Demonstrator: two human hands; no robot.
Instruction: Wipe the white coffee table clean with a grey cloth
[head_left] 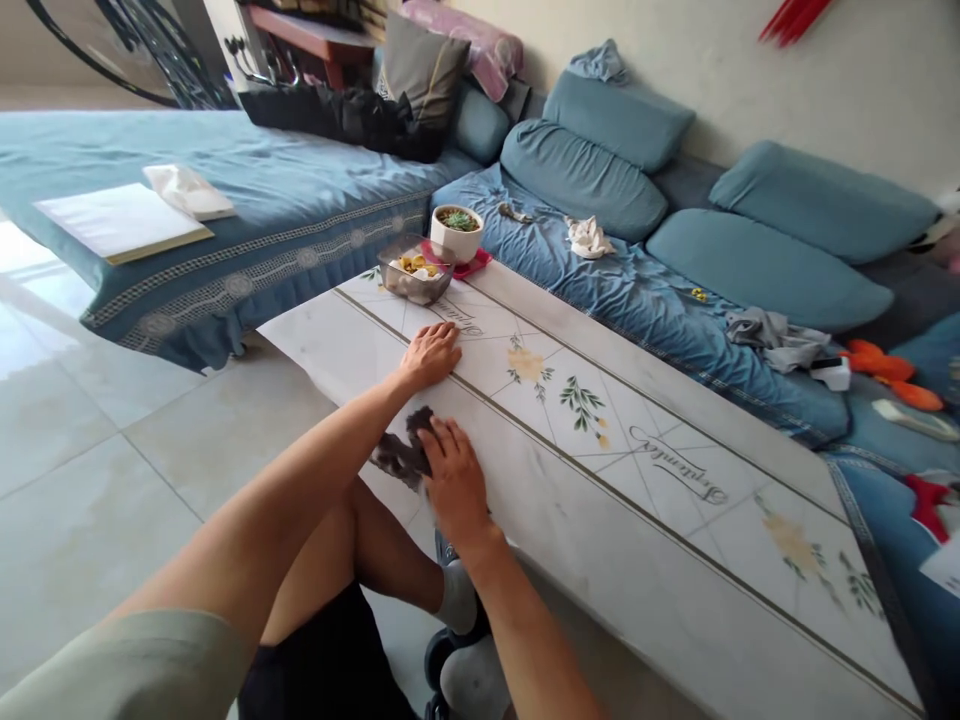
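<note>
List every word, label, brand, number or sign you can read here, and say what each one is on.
"September", as the ornate script seems to read, on the table cover.
A second, smaller-looking script on the same cover, just beyond the left hand: too small and blurred to read with certainty.
No other words, brands, numbers or signs can be read.

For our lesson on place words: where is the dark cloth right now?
In the head view, the dark cloth is left of centre at the table's near edge, touching the right hand and below the left hand in the picture.
</note>
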